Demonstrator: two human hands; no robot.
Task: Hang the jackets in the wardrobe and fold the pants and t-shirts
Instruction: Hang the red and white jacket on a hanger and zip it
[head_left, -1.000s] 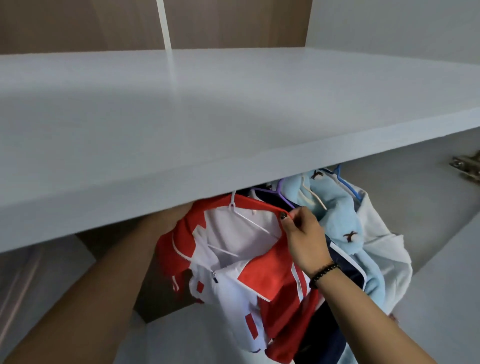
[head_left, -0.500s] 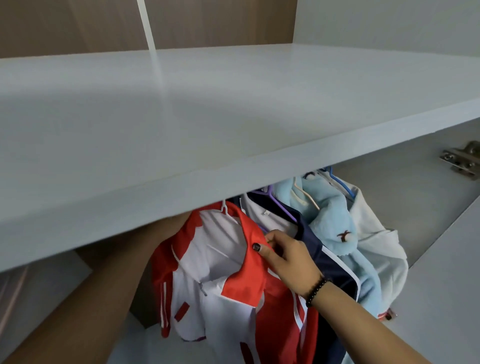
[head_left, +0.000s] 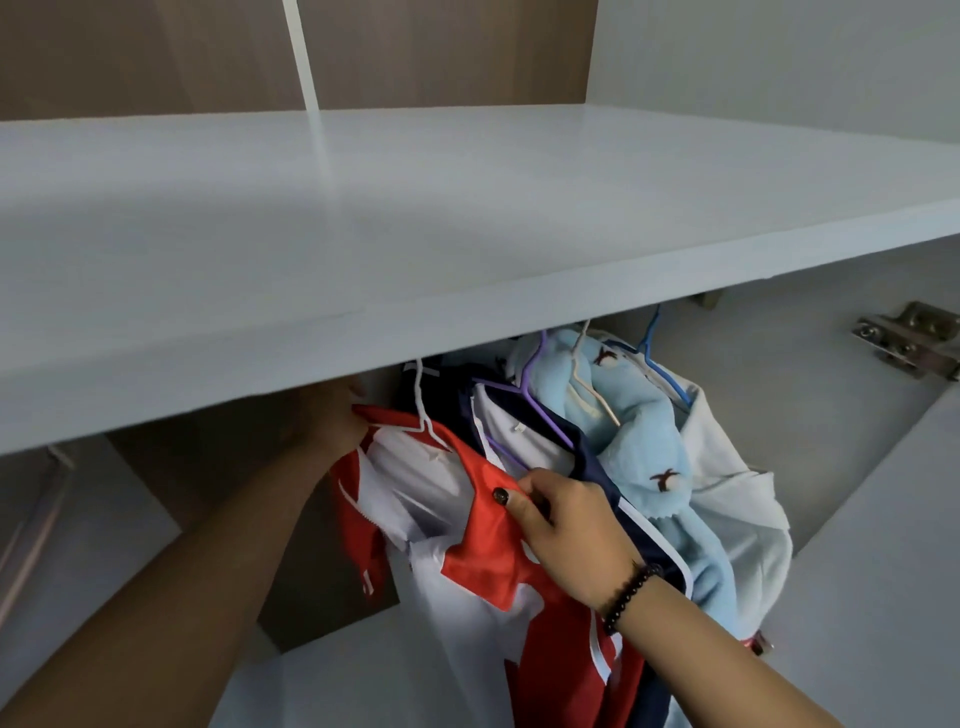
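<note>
Hanging the red and white jacket (head_left: 467, 525) was the step in hand. It drooped from a white hanger (head_left: 423, 415) whose hook rose out of sight behind the white shelf (head_left: 467, 234), so we could not tell whether the hook sat on a rail. From the frame's centre the jacket lay toward six o'clock.

Our right hand (head_left: 566, 525) pinched the red collar edge between thumb and curled fingers. Our left hand (head_left: 332, 421), at about nine o'clock of the collar, touched the jacket's left shoulder under the shelf lip; shadow hid its fingers, so we could not say whether they gripped or merely pressed.

At three o'clock of the red jacket hung a navy jacket (head_left: 587, 467) on a purple hanger (head_left: 540, 405), touching it. Beyond that came a light blue fleece (head_left: 644, 447) and a white garment (head_left: 727, 493) on a blue hanger (head_left: 660, 369).

We judged the hanging nearly done. The next move likely called for squaring the collar on the hanger, confirming the hook was seated, then letting go with both hands without dragging the neighbouring navy jacket.
</note>
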